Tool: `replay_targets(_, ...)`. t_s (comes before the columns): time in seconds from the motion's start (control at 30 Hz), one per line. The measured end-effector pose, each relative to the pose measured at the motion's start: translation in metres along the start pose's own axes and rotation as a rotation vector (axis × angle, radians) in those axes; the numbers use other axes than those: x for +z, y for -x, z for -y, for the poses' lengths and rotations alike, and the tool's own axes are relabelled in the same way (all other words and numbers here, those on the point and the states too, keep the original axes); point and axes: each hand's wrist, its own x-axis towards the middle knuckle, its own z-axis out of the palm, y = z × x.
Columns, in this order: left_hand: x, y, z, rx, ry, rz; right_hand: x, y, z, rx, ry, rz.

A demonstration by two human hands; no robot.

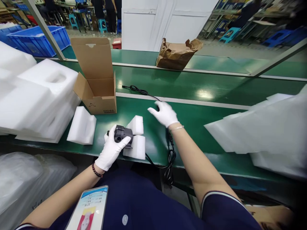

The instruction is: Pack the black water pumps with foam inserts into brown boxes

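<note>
My left hand point(112, 148), in a white glove, is closed around a small black pump point(124, 135) with a round port. The pump sits against two white foam blocks, an upper block point(136, 125) and a lower block point(137, 147). My gloved right hand point(165, 114) is over the bench with thumb and fingers apart. A thin black cable point(137, 89) runs to its fingertips, and a dark bit shows by the thumb; what lies under the palm is hidden. Below that wrist, a bundled black cord point(170, 156) hangs over the bench edge.
An open cardboard box point(102, 105) stands behind the left hand, with a cut foam piece point(81, 126) before it. Foam stacks point(35, 95) fill the left; white sheets point(259, 127) lie right. A brown paper bag point(177, 56) and blue crate point(39, 40) are at the back.
</note>
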Motion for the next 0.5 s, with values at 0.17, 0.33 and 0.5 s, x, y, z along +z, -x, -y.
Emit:
replay_targets(0.17, -0.005, -0.002, -0.003, -0.029, 0.073, 0.079, -0.014, -0.04, -0.042, 0.282, 0.103, 0.02)
replay_targets(0.33, -0.019, -0.003, -0.002, -0.092, 0.159, 0.212, -0.014, 0.001, -0.079, 0.49, 0.133, -0.092)
replay_targets(0.5, -0.03, -0.003, -0.001, -0.084, 0.083, 0.323, -0.017, 0.039, -0.094, 0.578, 0.185, -0.218)
